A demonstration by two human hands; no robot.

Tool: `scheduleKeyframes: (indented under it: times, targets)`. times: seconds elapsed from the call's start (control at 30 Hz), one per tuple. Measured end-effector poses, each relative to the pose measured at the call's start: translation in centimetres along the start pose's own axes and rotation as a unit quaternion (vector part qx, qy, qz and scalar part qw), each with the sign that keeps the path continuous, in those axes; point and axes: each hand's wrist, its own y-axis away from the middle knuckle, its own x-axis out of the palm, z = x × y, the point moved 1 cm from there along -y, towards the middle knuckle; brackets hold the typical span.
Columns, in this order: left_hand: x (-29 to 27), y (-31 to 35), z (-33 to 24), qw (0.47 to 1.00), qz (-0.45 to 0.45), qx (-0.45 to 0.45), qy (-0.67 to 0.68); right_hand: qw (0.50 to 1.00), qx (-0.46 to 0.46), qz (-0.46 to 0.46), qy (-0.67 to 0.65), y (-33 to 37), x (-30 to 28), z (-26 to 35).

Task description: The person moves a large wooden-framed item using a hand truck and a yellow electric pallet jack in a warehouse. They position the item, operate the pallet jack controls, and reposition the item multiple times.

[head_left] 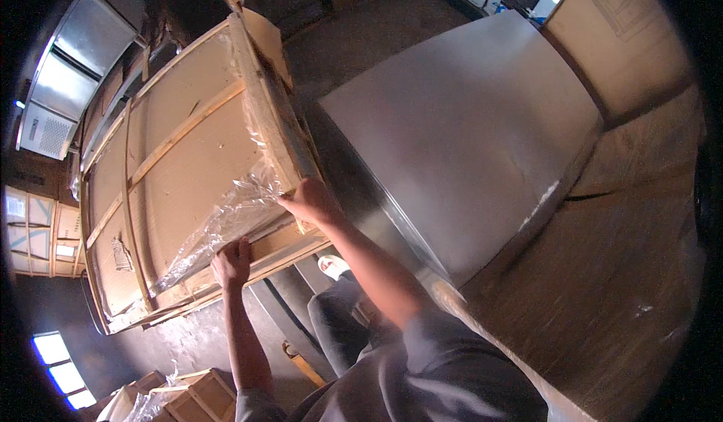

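A large wooden crate point(184, 132) with brown cardboard panels and wooden slats stands to the left, leaning at an angle in view. Crumpled clear plastic wrap point(207, 234) hangs along its near edge and up its right side. At the near right corner, my right hand point(310, 202) is closed on the plastic wrap, against the wooden frame. My left hand point(232, 262) is closed like a fist at the lower edge of the wrap, by the bottom wooden rail point(290, 240). What lies inside the fingers of each hand is partly hidden.
A broad grey flat-topped block point(467, 136) stands to the right, beside brown wrapped surfaces point(610, 271). Shiny metal cabinets point(75, 60) are at the far left. Smaller wooden crates point(192, 398) sit at lower left. My shoe point(331, 266) is close to the crate.
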Motion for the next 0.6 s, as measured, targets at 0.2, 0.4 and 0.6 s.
scheduleKeyframes:
  times: [0.2, 0.4, 0.6]
  targets:
    - [1.9, -0.1, 2.8, 0.992, 0.105, 0.072, 0.002, 0.978, 0.087, 0.095, -0.161, 1.1, -0.1, 1.4]
    - [-1.4, 12.5, 2.0, 0.963, -0.247, 0.025, 0.106, 0.992, -0.085, -0.016, 0.096, 0.0, -0.1, -0.2]
    - [-3.4, 31.2, 13.4, 0.848, -0.387, -0.344, 0.110, 0.929, -0.264, -0.182, 0.186, -0.7, 0.7, 2.4]
